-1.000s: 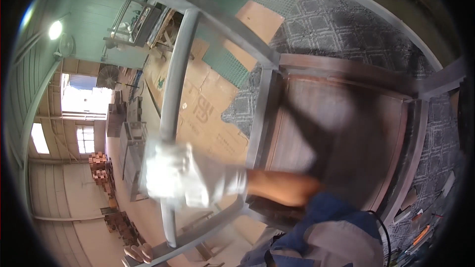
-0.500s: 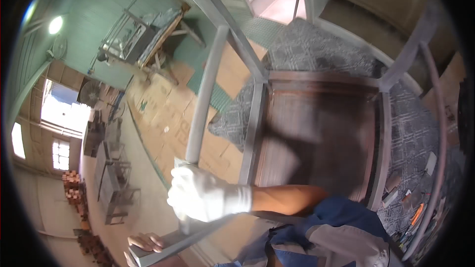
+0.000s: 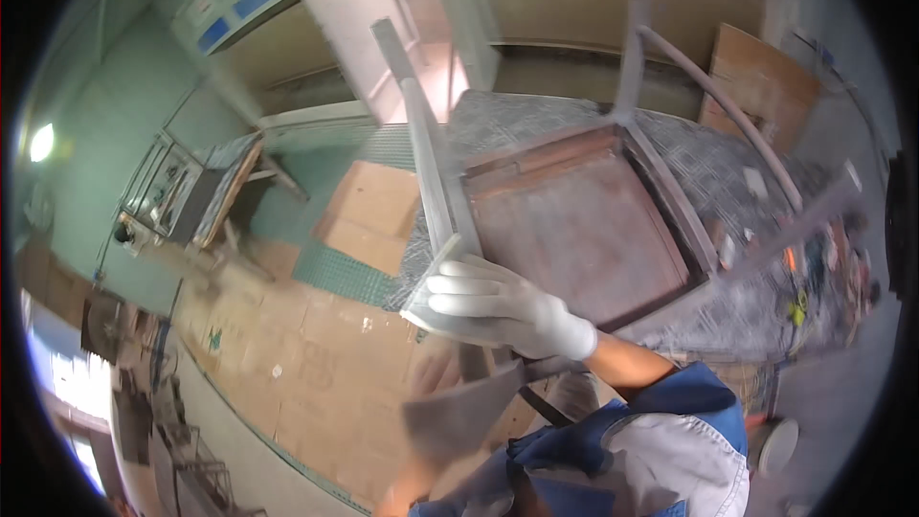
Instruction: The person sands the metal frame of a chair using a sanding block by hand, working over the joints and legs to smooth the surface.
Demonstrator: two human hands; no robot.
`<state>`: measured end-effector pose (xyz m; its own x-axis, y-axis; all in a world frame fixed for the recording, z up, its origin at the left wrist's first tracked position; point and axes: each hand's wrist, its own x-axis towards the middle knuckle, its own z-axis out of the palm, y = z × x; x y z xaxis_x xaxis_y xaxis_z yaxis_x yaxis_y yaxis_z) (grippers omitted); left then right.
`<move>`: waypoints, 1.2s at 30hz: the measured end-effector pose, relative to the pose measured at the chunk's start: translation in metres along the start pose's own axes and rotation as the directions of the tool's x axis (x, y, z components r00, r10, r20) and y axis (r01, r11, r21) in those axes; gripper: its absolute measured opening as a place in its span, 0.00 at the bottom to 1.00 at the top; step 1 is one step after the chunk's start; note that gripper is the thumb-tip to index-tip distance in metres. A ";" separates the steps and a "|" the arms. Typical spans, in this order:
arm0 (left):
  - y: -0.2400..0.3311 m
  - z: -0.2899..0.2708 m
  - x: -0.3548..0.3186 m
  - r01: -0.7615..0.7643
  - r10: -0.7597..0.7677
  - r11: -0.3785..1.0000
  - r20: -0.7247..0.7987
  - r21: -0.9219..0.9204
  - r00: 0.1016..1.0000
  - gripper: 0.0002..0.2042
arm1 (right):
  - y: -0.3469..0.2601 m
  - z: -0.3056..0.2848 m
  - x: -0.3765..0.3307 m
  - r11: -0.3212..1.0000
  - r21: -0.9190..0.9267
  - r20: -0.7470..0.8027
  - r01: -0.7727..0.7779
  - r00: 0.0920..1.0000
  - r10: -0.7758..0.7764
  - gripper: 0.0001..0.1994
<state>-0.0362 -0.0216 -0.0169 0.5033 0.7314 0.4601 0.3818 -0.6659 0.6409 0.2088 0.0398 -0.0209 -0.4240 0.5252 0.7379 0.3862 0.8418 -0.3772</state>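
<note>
An upturned grey metal frame (image 3: pixel 433 168) with a rusty brown panel (image 3: pixel 574 230) fills the middle of the view. My right hand (image 3: pixel 503 311), in a white glove, is closed around the near end of one grey angle bar of the frame. Its bare forearm runs back to a blue sleeve (image 3: pixel 680 402). My left forearm (image 3: pixel 407 493) rises from the lower edge. My left hand (image 3: pixel 433 378) is a blur beside a smeared grey bar (image 3: pixel 459 416), and its grip cannot be made out.
Flattened cardboard sheets (image 3: pixel 287 364) cover the floor at left, next to green mesh (image 3: pixel 340 273). A grey patterned plate (image 3: pixel 713 168) lies under the frame. Small tools (image 3: pixel 799 302) lie at right. A work table (image 3: pixel 206 196) stands far left, and a wooden board (image 3: pixel 761 86) leans at the back right.
The view has swung and the frame has turned in the picture. My gloved hand has shifted from the lower left toward the centre, still on the grey bar.
</note>
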 end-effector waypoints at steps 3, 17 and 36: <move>-0.035 -0.011 0.021 -0.228 0.250 0.963 0.158 -0.142 0.955 0.38 | -0.083 -0.013 -0.042 0.682 0.587 -0.178 -0.437 0.751 0.636 0.22; -0.167 -0.054 0.382 -0.055 -0.061 0.920 -0.282 -0.387 0.958 0.35 | -0.139 0.129 -0.054 0.161 0.565 -0.752 -0.809 -0.424 0.505 0.23; -0.261 -0.047 0.522 -0.049 0.145 0.635 0.057 -0.771 0.988 0.13 | -0.126 0.197 0.058 -0.156 0.392 -0.769 -0.906 -0.230 -0.596 0.25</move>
<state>0.0906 0.5411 0.0848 0.5967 0.6173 0.5127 -0.3800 -0.3454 0.8581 -0.0262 -0.0116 -0.0410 0.4978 -0.7187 0.4855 0.0026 -0.5585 -0.8295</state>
